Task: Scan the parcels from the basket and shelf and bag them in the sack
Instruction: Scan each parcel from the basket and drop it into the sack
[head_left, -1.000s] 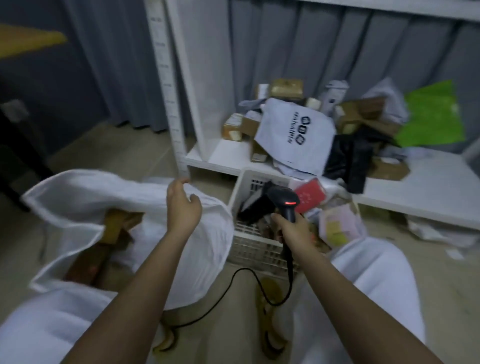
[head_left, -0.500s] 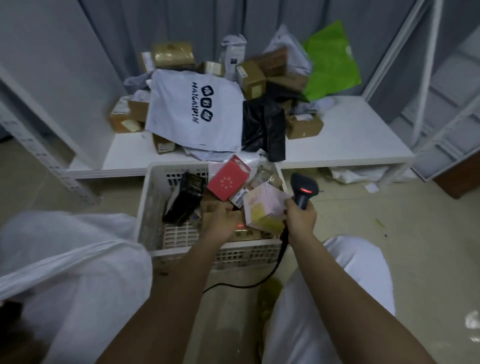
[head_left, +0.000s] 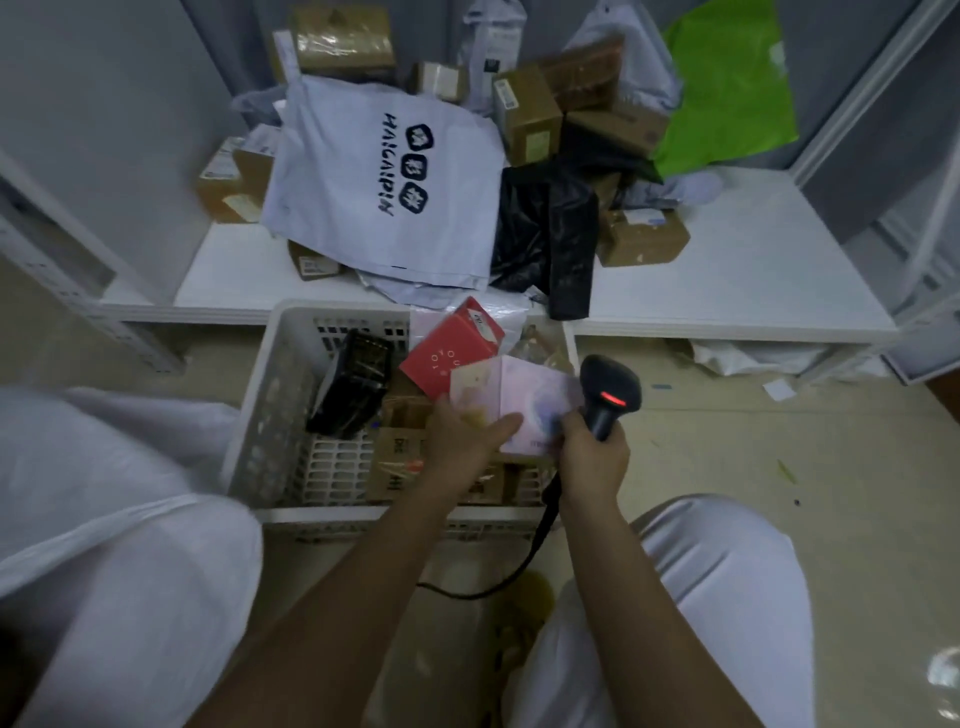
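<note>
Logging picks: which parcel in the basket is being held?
The pale pink box, gripped by the left hand; the red box behind it lies untouched.

Left hand (head_left: 462, 441) grips pale pink box (head_left: 511, 400) over white basket (head_left: 270, 415); right hand (head_left: 592, 457) holds black scanner (head_left: 608, 389) beside it.

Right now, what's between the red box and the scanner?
In the head view, the pale pink box, held by the left hand, sits between the red box and scanner.
</note>
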